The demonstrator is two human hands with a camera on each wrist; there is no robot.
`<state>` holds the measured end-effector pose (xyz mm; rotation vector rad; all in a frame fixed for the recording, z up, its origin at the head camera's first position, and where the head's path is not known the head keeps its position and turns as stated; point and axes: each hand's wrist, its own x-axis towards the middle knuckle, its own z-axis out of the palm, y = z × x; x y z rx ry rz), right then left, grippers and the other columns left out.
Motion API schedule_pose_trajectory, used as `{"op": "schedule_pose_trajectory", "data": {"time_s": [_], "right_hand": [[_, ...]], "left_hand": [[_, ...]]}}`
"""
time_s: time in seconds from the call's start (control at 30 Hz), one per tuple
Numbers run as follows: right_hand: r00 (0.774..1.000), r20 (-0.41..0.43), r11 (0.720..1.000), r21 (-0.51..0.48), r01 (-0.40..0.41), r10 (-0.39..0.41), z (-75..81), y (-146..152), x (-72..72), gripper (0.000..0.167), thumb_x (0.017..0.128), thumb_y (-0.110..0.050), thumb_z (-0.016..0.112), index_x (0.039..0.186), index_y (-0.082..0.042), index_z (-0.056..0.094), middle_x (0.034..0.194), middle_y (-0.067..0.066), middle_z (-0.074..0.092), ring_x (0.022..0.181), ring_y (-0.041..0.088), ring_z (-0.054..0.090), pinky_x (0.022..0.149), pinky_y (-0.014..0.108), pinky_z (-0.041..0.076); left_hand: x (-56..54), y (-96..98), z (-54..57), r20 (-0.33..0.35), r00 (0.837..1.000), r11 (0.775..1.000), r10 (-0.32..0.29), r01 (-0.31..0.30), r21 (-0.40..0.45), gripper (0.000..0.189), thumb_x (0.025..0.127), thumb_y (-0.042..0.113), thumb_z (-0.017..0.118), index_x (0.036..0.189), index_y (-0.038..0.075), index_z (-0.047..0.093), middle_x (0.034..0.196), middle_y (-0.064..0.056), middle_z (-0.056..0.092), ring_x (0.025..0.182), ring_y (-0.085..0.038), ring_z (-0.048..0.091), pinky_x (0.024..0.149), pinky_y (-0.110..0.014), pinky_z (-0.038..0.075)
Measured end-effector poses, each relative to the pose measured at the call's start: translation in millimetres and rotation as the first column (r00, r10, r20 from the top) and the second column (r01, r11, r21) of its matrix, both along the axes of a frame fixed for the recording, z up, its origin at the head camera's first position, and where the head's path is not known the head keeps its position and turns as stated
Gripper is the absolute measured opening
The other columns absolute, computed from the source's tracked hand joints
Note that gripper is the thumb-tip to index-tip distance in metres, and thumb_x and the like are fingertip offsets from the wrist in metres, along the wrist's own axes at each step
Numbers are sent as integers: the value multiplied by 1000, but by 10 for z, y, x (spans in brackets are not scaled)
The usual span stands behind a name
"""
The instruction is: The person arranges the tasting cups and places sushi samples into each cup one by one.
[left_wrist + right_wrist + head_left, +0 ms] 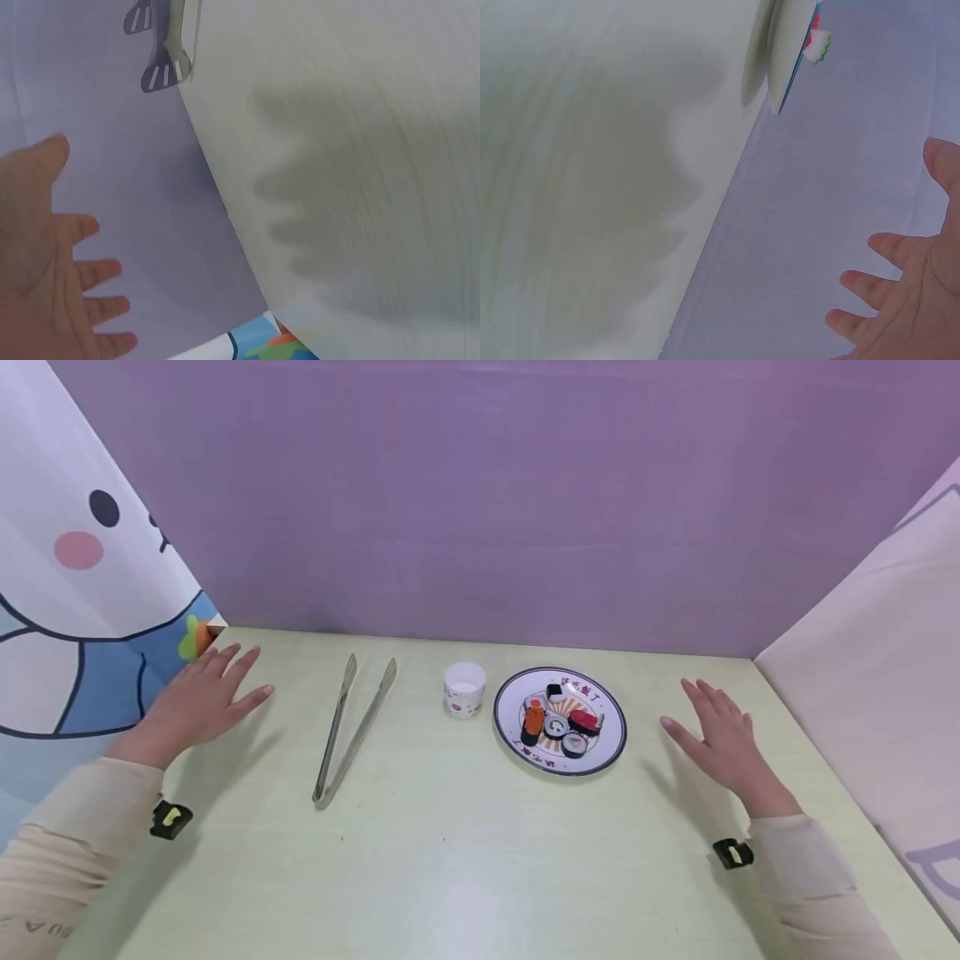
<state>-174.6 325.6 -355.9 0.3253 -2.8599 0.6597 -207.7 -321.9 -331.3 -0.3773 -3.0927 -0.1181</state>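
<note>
Tongs (359,733) lie on the table (450,868), arms parted, tips between twelve and one o'clock; the left wrist view cuts them off at its top edge. At nine-thirty from them hovers the left hand (197,700), fingers and thumb spread. At three o'clock from the tongs sits a plate (612,722) of sushi pieces (555,727); the right wrist view crops it and shows it edge-on, hiding most pieces. At three o'clock from the plate hovers the right hand (722,749), fingers spread. Between tongs and plate stands a white cup (464,692), its bottom hard to make out. Toward eight o'clock in the head view, sleeve lettering (48,929) is cut off.
</note>
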Motion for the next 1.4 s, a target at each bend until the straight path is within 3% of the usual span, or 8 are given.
{"op": "schedule_pose_trajectory", "data": {"time_s": [0.23, 0.5, 0.83, 1.27, 1.4], "right_hand": [[1000, -9, 1000, -10, -29, 29, 31, -143, -51, 72, 94, -39, 52, 147, -1, 21, 148, 30, 20, 134, 54, 13, 97, 74, 2], [998, 23, 998, -5, -55, 55, 80, -376, -113, 78, 92, -42, 56, 147, 0, 20, 149, 28, 19, 136, 50, 13, 100, 72, 1], [987, 79, 990, -37, -137, 140, 62, -687, -194, 78, 92, -35, 59, 148, 0, 18, 151, 25, 19, 139, 44, 13, 106, 64, 5], [971, 141, 978, -106, -180, 194, 60, -1097, -296, 76, 90, -33, 63, 148, -4, 23, 151, 19, 23, 137, 42, 16, 101, 62, 28], [963, 167, 974, -112, -195, 212, 66, -1234, -315, 76, 90, -33, 62, 148, -5, 22, 152, 17, 23, 139, 39, 16, 103, 61, 26]], "left_hand": [[-13, 116, 13, -26, 1000, 999, -14, 13, -38, 71, 98, 46, 42, 143, -6, 27, 140, -38, 27, 127, -55, 25, 103, -64, 19], [-38, 259, 35, 31, 999, 1000, -15, 15, -5, 75, 97, 52, 39, 145, -4, 24, 142, -36, 26, 128, -54, 25, 103, -63, 22], [-3, 452, 44, 15, 999, 998, -49, 49, 31, 73, 96, 48, 44, 145, -3, 25, 142, -34, 28, 129, -52, 27, 103, -62, 24], [-38, 634, 18, -3, 995, 994, -97, 97, 53, 71, 96, 43, 50, 145, -1, 26, 143, -32, 31, 129, -50, 30, 102, -60, 27], [-48, 699, 24, -2, 994, 993, -107, 107, 52, 69, 95, 40, 51, 146, 0, 27, 143, -31, 32, 129, -49, 32, 102, -60, 28]]}}
